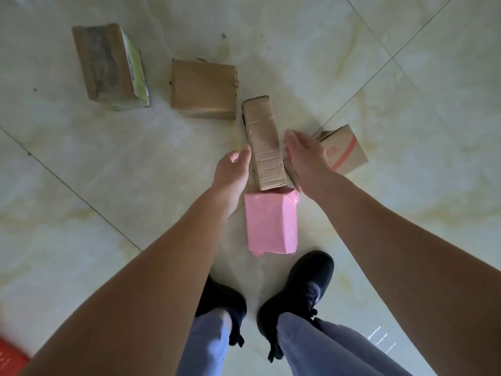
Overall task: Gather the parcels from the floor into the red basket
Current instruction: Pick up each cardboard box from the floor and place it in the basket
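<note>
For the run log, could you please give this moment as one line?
left hand open | right hand open | flanking long cardboard parcel | nothing held

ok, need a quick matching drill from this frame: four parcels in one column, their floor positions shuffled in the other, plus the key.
Things:
1. pink parcel
2. long narrow box
3. box with green side
4. box with red stripe

Places:
A. far left of the group
B. just in front of the shoes
C. partly behind the right hand
D. between the two open hands

Pairs: 1-B, 2-D, 3-A, 4-C
</note>
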